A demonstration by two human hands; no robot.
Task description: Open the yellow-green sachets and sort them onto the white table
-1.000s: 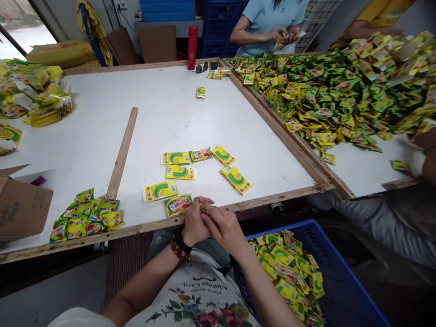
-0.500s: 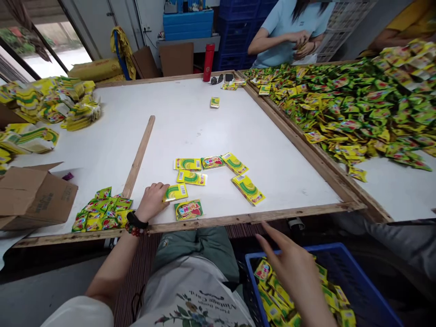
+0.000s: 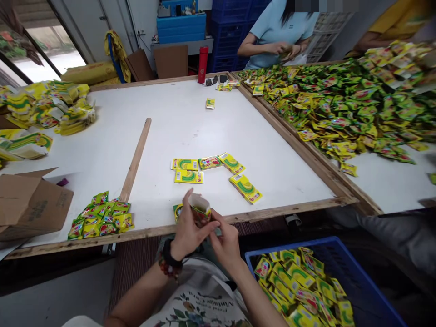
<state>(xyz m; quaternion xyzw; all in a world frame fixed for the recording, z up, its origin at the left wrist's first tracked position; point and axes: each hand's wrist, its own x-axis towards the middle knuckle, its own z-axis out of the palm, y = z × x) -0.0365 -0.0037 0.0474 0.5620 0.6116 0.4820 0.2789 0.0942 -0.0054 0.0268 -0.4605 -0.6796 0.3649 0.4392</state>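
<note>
My left hand (image 3: 185, 229) holds a small yellow-green carton (image 3: 199, 206) upright at the table's near edge, its open end up. My right hand (image 3: 225, 238) is closed beside it, pressing something small toward the carton; what it holds is hidden. A green sachet (image 3: 177, 211) lies on the table just behind my left hand. Several flat yellow cartons (image 3: 189, 170) and another pair (image 3: 243, 181) lie on the white table (image 3: 170, 118) ahead of my hands.
A blue crate (image 3: 344, 281) of sachets sits at my lower right. A small pile of green sachets (image 3: 100, 218), a wooden strip (image 3: 136, 159) and a cardboard box (image 3: 30, 204) lie left. A large heap of sachets (image 3: 340, 100) covers the right table, where another person (image 3: 275, 32) works.
My left hand lifted a flat carton off the table and opened it. My right hand came up from the blue crate and met the left at the table edge.
</note>
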